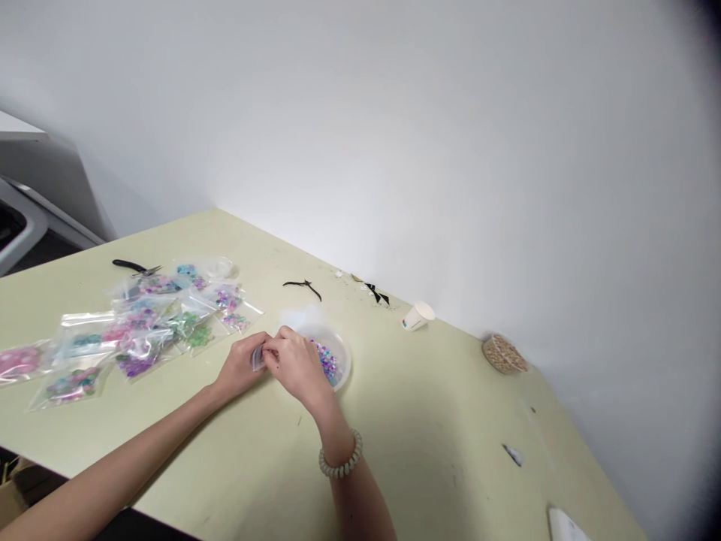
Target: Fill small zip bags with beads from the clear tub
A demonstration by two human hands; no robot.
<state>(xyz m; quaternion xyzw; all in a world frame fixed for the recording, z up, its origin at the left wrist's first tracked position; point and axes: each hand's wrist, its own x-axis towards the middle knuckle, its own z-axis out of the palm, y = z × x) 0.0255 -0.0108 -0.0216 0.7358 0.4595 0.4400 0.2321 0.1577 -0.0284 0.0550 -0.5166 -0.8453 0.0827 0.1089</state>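
Note:
My left hand [241,368] is closed on a small clear plastic bag [257,359], held low over the table. Touching it from the right, my right hand [296,366] has its fingers pinched together at the bag's edge; whatever is between them is too small to make out. Partly behind my right hand stands a round white bowl [345,359] with purple, blue and pink beads [327,362] in it. Several clear bags of coloured beads [138,338] lie spread to the left of my hands.
Black-handled pliers [131,265] lie beyond the bags, and another black tool [306,284] lies behind the bowl. Along the wall are black scraps [377,294], a tilted paper cup [417,316] and a tub of brown bits [503,354]. A small tube [513,454] lies at right.

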